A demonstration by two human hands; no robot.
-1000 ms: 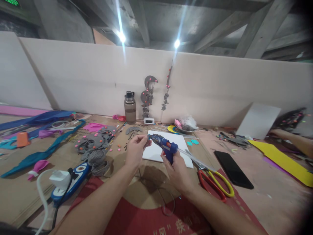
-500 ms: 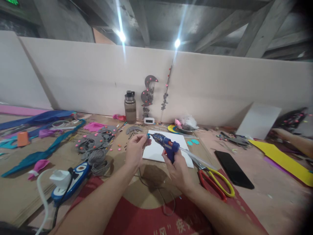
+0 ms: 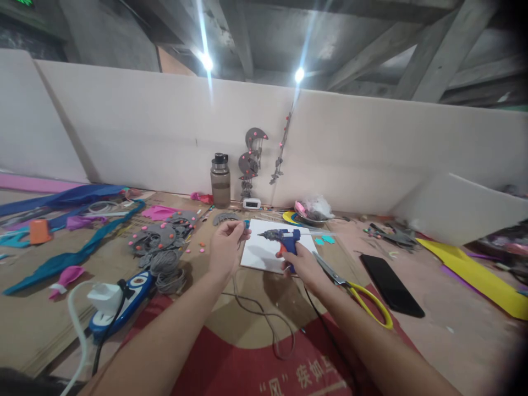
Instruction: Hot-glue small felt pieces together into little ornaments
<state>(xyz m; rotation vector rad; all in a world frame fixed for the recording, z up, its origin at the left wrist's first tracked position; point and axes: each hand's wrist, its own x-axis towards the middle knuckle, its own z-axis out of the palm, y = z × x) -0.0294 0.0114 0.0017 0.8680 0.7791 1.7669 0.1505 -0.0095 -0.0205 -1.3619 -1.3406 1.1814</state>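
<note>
My right hand grips a blue glue gun by its handle, nozzle pointing left, just above a white sheet on the table. My left hand pinches a small blue bead on a thin grey cord that trails down over the table toward me. The nozzle tip stands a short gap to the right of the bead.
Yellow-handled scissors and a black phone lie to the right. A power strip, grey cord coils and blue strips lie left. A bottle stands by the back wall. A white board leans at right.
My right hand has lowered and levelled the glue gun, drawing its nozzle away from the bead in my left hand. The white board at the right has shifted.
</note>
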